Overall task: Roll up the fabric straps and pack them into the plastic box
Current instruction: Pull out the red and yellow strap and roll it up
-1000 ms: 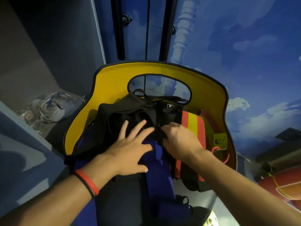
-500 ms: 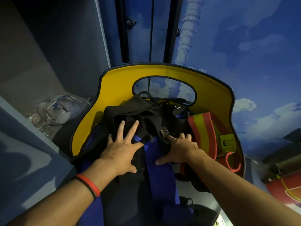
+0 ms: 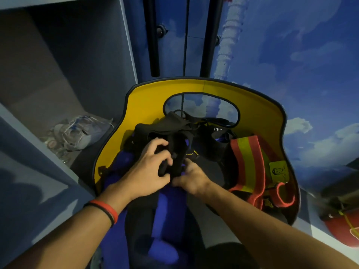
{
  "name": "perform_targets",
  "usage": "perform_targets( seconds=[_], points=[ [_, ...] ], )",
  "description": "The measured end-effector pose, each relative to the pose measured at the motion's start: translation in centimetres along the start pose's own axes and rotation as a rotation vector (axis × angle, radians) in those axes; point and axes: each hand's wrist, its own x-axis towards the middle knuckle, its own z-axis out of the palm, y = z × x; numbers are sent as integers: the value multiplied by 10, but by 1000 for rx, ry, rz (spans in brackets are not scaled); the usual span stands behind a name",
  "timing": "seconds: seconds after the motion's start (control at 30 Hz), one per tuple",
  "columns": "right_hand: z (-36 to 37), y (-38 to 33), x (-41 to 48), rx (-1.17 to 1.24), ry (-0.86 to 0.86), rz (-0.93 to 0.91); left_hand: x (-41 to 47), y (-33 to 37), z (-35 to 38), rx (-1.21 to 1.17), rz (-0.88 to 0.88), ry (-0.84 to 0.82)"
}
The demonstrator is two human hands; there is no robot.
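Observation:
A heap of black fabric straps point(image 3: 186, 131) and blue fabric point(image 3: 167, 202) lies inside a yellow-lined holder point(image 3: 147, 105) with a black rim and an oval opening. My left hand point(image 3: 149, 167) curls its fingers round a black strap point(image 3: 175, 152) at the middle of the heap. My right hand point(image 3: 191, 177) grips the same strap from the right, thumb and fingers tucked under it. A red and yellow-green striped strap point(image 3: 247, 164) lies at the right side of the holder. No plastic box can be told apart in the view.
A grey shelf point(image 3: 48, 177) stands to the left, with a clear plastic bag of tubing point(image 3: 77, 134) in its recess. Two black vertical bars point(image 3: 153, 35) rise behind the holder. A blue sky-painted wall point(image 3: 291, 55) is at the right, and a red object point(image 3: 342, 228) sits at the lower right.
Both hands were lying flat on the fabric; now their fingers have curled and they have come together, gripping a black strap at the middle of the heap.

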Motion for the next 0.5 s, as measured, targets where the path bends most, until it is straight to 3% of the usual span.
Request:
perform_targets(
  seconds=[0.1, 0.13, 0.23, 0.3, 0.37, 0.43, 0.5],
  points=[
    [15, -14, -5, -61, -205, -65, 2, 4, -8, -9, 81, 183],
    [15, -14, -3, -136, -221, -93, 2, 6, -11, 53, 117, 119],
    [-3, -11, 5, -527, -144, -196, -2, 5, -17, 324, 81, -277],
    [-23, -11, 3, -813, 69, -280, -5, 1, -13, 399, -10, -466],
    [-44, -10, 2, -909, 321, -335, -6, 1, -3, 436, -61, -562],
    [-64, -5, 8, -923, 366, -213, -6, 6, 7, 503, -76, -643],
    [-78, 5, 19, -929, 257, -34, -7, 10, 16, 559, -90, -705]
  ],
)
